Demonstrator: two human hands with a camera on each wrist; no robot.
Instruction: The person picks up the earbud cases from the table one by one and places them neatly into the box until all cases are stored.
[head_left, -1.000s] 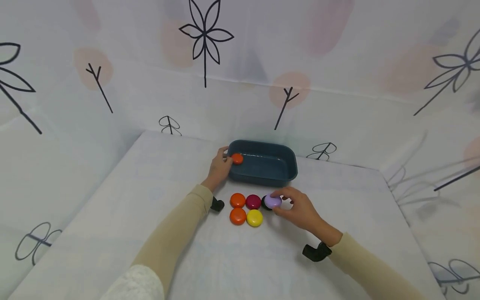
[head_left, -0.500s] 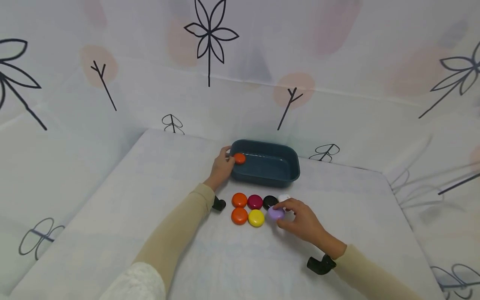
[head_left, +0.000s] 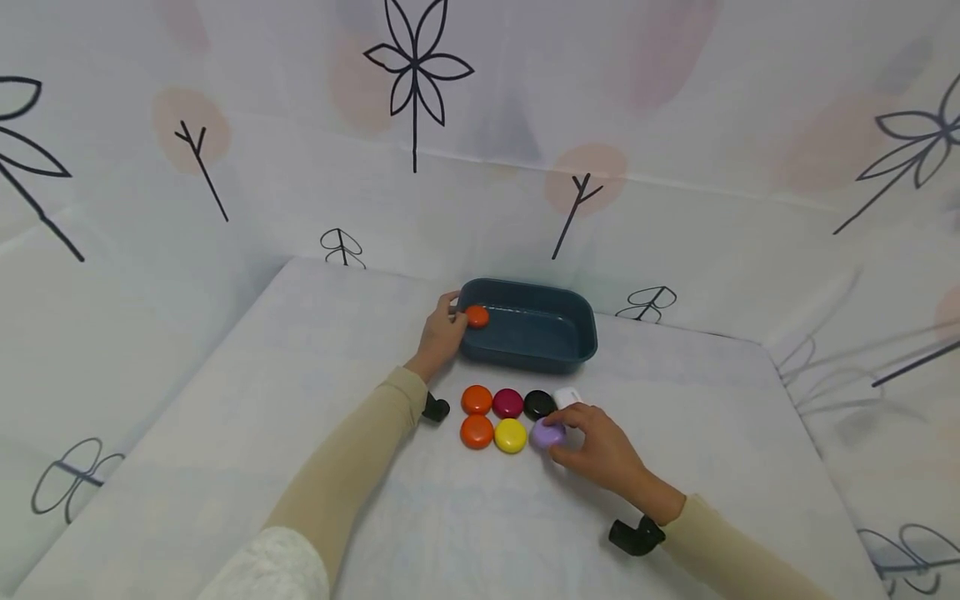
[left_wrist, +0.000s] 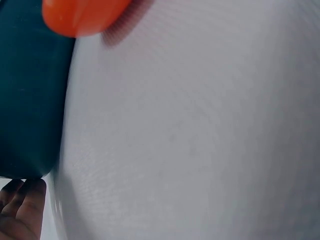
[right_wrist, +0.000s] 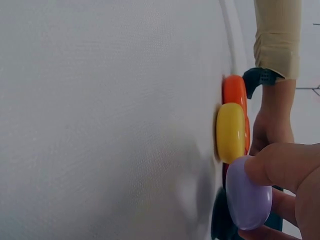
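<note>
My right hand (head_left: 603, 450) pinches a glossy lilac disc (right_wrist: 249, 197) between thumb and fingers, close over the table and just right of the yellow disc (head_left: 511, 436). Left of the yellow one lies an orange disc (head_left: 477, 432). Behind them run another orange disc (head_left: 476, 400), a dark red disc (head_left: 507, 403), a black disc (head_left: 539, 405) and a white piece (head_left: 567, 395), partly covered by the right hand. My left hand (head_left: 438, 337) grips the left end of a dark teal tray (head_left: 517, 362), fingertips against its wall. One orange disc (head_left: 477, 317) sits inside near the thumb.
The table's white cloth (head_left: 420, 517) spreads around the discs. Behind the tray stands a patterned fabric backdrop (head_left: 480, 217), which also closes off both sides. A dark camera mount (head_left: 636, 536) juts from the right wrist.
My right hand has drawn the lilac disc from over the black disc toward me, to beside the yellow one. The black disc and the white piece now show. The left hand stays at the tray.
</note>
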